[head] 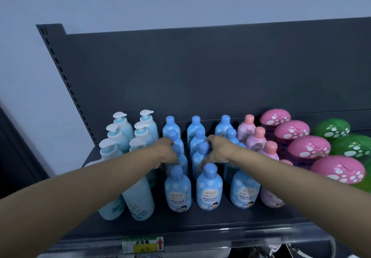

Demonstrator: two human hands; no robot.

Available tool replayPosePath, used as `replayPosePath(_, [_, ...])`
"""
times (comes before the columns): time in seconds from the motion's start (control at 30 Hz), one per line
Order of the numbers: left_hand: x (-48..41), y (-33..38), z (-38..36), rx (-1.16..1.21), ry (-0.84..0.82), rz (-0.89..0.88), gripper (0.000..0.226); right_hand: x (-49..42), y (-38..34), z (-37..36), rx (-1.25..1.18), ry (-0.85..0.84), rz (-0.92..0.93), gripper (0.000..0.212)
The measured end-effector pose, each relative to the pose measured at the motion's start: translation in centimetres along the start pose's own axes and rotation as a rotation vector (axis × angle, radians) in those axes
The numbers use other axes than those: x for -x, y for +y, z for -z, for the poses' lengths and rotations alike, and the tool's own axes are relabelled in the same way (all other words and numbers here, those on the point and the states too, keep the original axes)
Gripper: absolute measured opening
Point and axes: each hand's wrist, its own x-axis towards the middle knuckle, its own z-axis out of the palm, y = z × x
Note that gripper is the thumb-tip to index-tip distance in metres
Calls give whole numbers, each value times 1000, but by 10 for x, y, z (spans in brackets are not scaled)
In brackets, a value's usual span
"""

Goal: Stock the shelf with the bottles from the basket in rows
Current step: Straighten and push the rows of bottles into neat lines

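Observation:
Blue-capped bottles stand in three rows running front to back on the dark shelf (200, 220). My left hand (165, 152) wraps the third bottle of the left blue row (179, 157). My right hand (219, 150) reaches over the middle and right rows, its fingers against the third bottle of the middle row (199, 154); its grip is partly hidden. Three front blue bottles (209, 192) stand free, labels facing me. The basket is out of view.
Pale pump bottles (138, 195) fill two rows at the left. Pink-capped bottles (259, 137), pink mushroom-capped containers (309, 147) and green ones (349, 145) stand at the right. A dark back panel (200, 77) rises behind. A yellow price tag (143, 245) hangs on the front rail.

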Motion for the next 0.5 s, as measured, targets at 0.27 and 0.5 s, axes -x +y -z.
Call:
replayPosePath(0.27, [-23,32,60,51,10,-31,55,-25,-13,57,-616,76,-16,45])
replayPosePath(0.5, [-56,21,29,-41,-149,189,70,-65,-10,17,-359,-167,-179,47])
